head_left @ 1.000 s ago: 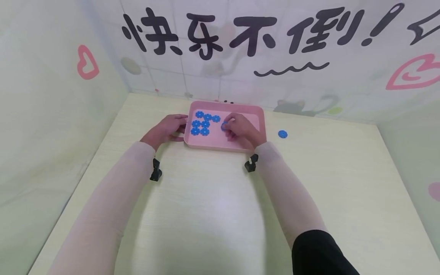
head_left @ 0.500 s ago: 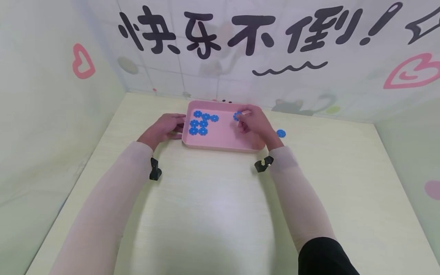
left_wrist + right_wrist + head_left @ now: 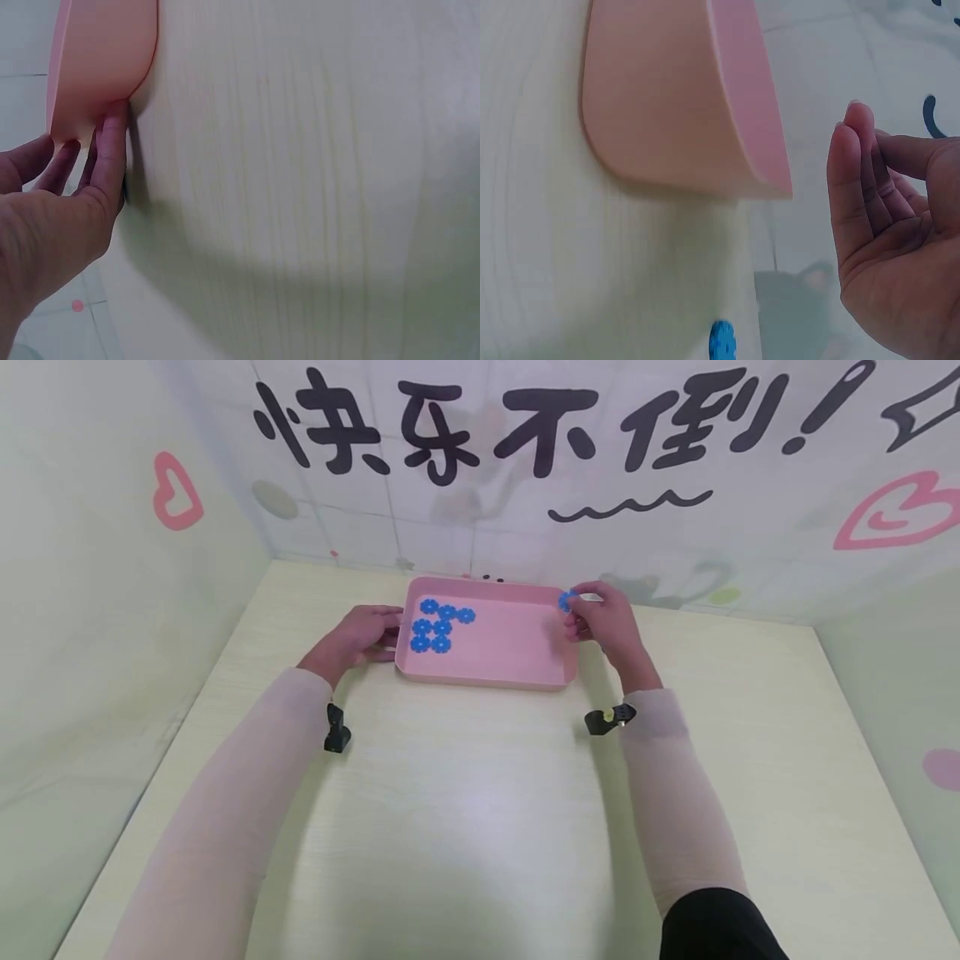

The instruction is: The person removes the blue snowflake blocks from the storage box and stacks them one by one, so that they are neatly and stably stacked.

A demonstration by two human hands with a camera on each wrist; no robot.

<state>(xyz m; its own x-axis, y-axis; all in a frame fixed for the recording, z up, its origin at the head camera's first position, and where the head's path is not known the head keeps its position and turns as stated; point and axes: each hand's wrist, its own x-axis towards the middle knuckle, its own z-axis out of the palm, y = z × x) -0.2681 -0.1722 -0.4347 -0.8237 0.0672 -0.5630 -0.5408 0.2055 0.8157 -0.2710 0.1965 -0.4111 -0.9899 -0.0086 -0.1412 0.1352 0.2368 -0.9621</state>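
Hovering by the far right corner of the pink tray [image 3: 510, 647], a blue snowflake disc [image 3: 565, 602] was pinched by the right hand [image 3: 609, 620]; the tray's left wall was touched by the left hand [image 3: 362, 628], fingers [image 3: 112, 146] outstretched. A drop outside was judged possible, should that pinch be loosened.

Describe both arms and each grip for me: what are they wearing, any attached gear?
The left sleeve and right sleeve are long and pale pinkish, with black fabric further up the right one. The left wrist device and right wrist device are small and black. The left grip and right grip are bare, ungloved hands.
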